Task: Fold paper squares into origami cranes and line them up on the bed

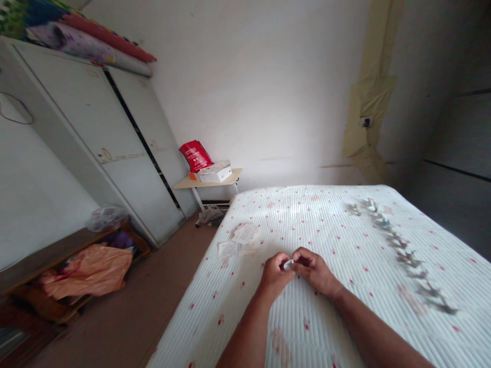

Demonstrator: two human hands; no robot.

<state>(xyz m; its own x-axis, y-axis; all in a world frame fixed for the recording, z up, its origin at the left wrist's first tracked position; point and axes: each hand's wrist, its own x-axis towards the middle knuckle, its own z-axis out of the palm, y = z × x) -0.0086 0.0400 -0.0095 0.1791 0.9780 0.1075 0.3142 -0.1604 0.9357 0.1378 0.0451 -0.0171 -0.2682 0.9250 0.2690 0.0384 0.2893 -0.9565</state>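
Observation:
Both hands meet over the middle of the bed, pinching one small piece of folded white paper [288,265] between them. My left hand [275,273] has its fingers closed on the paper's left side. From the other side, my right hand [315,271] grips it between thumb and fingers. Much of the paper is hidden by the fingertips. Beyond my left hand lie several flat printed paper pieces [245,234]. A row of small folded paper figures [402,244] runs along the right side of the bed; they look like birds, though blurred.
The bed [307,214] has a white ribbed cover with red dots. A small table [184,182] past its far left corner bears a red bag [195,156] and a white box [217,175]. A grey cabinet [88,107] and a low wooden bench [57,245] stand left.

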